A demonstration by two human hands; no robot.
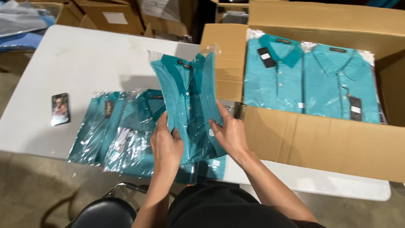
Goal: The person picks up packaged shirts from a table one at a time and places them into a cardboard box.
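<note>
Both hands lift a bagged teal polo upright above the white counter. The left hand grips its lower edge at 6 o'clock and the right hand its right edge at 4 o'clock. More bagged polos lie flat at 8 o'clock. An open carton at 3 o'clock holds two folded polos. A phone lies at 9 o'clock.

White surface: bagged teal shirts are laid flat near its front edge, a small card is placed at left, and an open cardboard box is set at right.
</note>
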